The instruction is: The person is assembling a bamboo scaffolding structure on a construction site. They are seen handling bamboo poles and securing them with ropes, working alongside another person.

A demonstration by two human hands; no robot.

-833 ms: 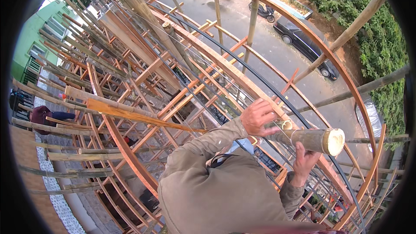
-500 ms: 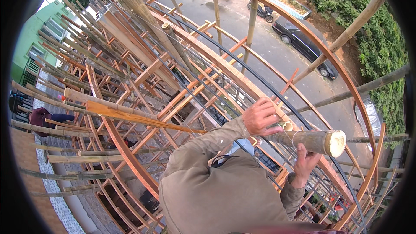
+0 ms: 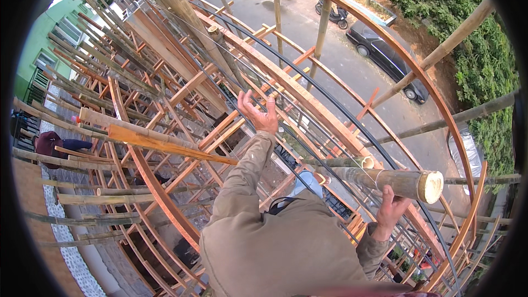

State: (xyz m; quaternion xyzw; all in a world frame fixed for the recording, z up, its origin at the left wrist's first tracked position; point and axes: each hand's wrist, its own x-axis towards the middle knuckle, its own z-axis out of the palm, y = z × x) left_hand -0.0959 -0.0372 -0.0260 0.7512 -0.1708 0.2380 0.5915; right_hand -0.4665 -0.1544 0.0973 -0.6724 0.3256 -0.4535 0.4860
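Fingers, left hand [image 3: 260, 114]: open and spread, lightly bent, raised; no object visible between them. Contact with any strand behind them: cannot be told. Position: left and far of the pole listed below, well apart from it.

Fingers, right hand [image 3: 391, 212]: gripping the pole; thumb upright against its near side, remaining fingers passing underneath, mostly hidden. Nearer of the 2 hands, and the only 1 in visible contact.

Principal item, 1: thick round grey-brown bamboo pole with a pale sawn end [image 3: 404, 182]. Location: right of centre, beyond the wearer's torso. Long axis: left to right, right end slightly nearer; sawn end facing right, just past the right hand. From the left hand's fingers it lies to the right and near; its left end is the closer end to them.

Binding, 1: thin pale wire [image 3: 377, 178], around the pole, just left of the right thumb.

Companion, 1: thinner green-brown bamboo pole with a hollow end [image 3: 338, 161], on the far side of the thick pole's left half, nearly parallel. Touching or apart: cannot be told.

Crossing members, 2: long reddish-brown timber beam [image 3: 297, 91] and smooth black curved cable [image 3: 385, 153], both running far left to near right, passing beneath the thick pole.
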